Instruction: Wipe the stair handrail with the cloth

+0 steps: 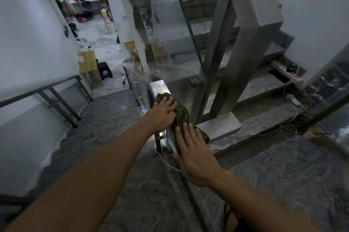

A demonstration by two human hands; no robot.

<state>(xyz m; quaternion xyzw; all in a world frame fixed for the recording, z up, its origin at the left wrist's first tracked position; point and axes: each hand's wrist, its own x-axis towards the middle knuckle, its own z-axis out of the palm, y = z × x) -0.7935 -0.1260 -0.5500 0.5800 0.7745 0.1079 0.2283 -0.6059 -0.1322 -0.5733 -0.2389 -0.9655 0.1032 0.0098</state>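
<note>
both hands press flat, fingers spread, on the cloth: left hand higher, right hand lower. the dark green cloth lies bunched over the metal handrail at the landing. soft and limp, it probably slides easily on smooth steel, so palm pressure suits it better than pinching.

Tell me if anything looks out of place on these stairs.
Yes: a power strip with a plugged-in charger lies on a step, and loose white cables trail across the landing below, a likely trip hazard. A paper cup also sits on the floor beside the glass panel.
</note>
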